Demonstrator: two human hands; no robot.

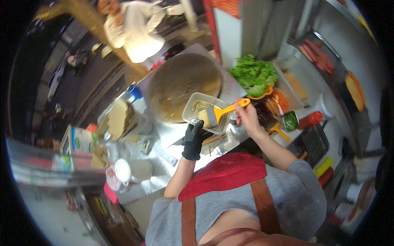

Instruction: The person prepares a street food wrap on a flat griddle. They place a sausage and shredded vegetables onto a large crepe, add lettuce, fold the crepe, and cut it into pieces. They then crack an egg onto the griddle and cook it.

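My left hand [193, 141], in a black dotted glove, grips the near left edge of a clear plastic container [189, 107]. A little yellowish liquid shows inside it. My bare right hand [248, 119] has its fingers closed on the yellow handle of a wide basting brush [221, 111]. The pale bristles are down in the container, close to my gloved fingers. Just beyond the container lies a large round griddle [176, 82] with a brown, wet-looking surface. A dark, flat, pointed piece [178, 142] shows beside the glove; its kind I cannot make out.
Lettuce [255, 76] fills an orange-rimmed bowl right of the griddle, near shredded carrot [280, 100] and chopped greens [291, 121]. A red-capped bottle [310, 119] stands farther right. Leftward are stacked flat rounds [119, 119] and a white tub [133, 170]. A person [137, 30] stands beyond the griddle.
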